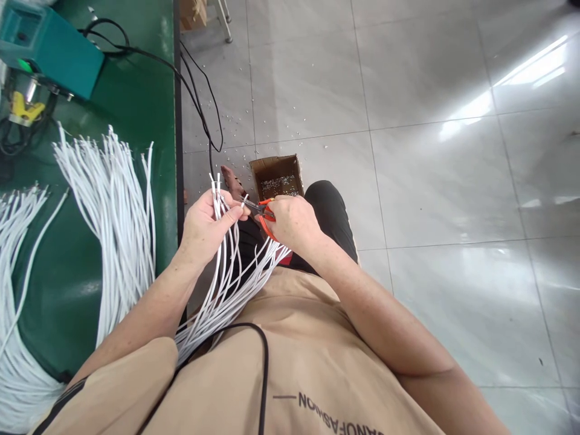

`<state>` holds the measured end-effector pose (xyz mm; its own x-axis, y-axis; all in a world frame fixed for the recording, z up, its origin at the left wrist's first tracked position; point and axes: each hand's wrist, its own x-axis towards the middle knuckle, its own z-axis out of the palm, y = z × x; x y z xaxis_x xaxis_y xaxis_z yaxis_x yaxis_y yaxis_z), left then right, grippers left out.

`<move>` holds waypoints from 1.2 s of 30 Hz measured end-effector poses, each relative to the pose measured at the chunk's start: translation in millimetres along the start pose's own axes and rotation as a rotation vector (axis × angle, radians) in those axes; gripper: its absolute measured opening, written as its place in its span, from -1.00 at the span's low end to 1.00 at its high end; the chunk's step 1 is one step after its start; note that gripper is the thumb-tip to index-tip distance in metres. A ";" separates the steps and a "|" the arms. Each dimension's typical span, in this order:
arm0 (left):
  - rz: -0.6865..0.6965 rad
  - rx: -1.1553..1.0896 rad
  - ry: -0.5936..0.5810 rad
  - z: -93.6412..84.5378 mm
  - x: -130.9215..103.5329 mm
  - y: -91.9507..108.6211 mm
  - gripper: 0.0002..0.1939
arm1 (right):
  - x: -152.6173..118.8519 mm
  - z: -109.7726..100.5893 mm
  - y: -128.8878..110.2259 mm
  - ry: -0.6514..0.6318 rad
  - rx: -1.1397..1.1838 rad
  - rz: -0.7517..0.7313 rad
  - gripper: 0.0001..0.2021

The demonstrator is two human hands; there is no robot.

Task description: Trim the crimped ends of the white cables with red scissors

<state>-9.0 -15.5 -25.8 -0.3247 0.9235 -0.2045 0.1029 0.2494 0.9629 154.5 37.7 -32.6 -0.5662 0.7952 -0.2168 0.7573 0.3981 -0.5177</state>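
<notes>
Several white cables (pixel 219 254) are gripped in my left hand (pixel 209 220), their ends poking up past the fingers. Thumb and forefinger pinch one cable end apart from the others. My right hand (pixel 294 220) is closed around orange-handled cutting pliers (pixel 266 225), whose dark jaws point left and meet that pinched end. Whether the jaws are fully closed on it is too small to tell. More white cables (pixel 247 290) lie across my lap and trail down to the left under my forearm.
Below my hands, a cardboard box (pixel 276 172) on the tiled floor holds small pale scraps; more are scattered around it. Left, the green table (pixel 136 78) bears a large white cable bundle (pixel 120 223), another bundle (pixel 20 362) and a teal machine (pixel 58 51). Black cords (pixel 199 103) hang off its edge.
</notes>
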 end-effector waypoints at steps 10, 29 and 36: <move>0.013 0.212 0.074 -2.4 -1.8 -1.4 -0.68 | 6.7 -0.2 -11.3 0.112 1.270 0.171 -0.81; -0.106 -0.106 0.028 1.0 -0.2 2.7 -0.60 | 5.1 2.4 -21.5 0.145 1.336 0.260 -0.81; -0.214 -0.298 -0.091 2.7 -0.9 7.0 -0.66 | 9.0 9.1 -14.1 0.151 1.258 0.041 -0.82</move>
<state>-5.4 -13.8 -19.3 -0.2229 0.8851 -0.4084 -0.2411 0.3559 0.9029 135.7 35.1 -34.8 -0.4443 0.8738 -0.1978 -0.1051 -0.2702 -0.9571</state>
